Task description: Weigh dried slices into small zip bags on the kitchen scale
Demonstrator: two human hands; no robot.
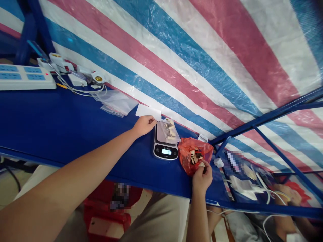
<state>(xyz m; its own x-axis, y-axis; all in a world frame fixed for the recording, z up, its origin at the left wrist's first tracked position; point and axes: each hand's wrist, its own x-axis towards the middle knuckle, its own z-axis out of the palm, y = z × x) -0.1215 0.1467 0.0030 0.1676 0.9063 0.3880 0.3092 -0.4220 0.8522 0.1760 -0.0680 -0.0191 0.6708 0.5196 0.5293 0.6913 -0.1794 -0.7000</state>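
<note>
A small digital scale (165,151) stands on the blue table (63,131), its display lit. On its platform lies a clear plastic bag with pale dried slices (169,131). My left hand (144,125) reaches across the table and pinches the edge of a white paper slip (148,111) just left of the scale. An open red plastic bag (194,155) with more dried slices sits right of the scale. My right hand (202,177) is at the bag's near edge, fingers pinched on a pale slice (201,164).
Empty clear bags (116,102) lie further left. At the far left sit a white power strip (25,77), plugs and white cables (78,82). A striped tarpaulin (202,50) hangs behind. Another person's arm (287,193) rests at the right among chargers.
</note>
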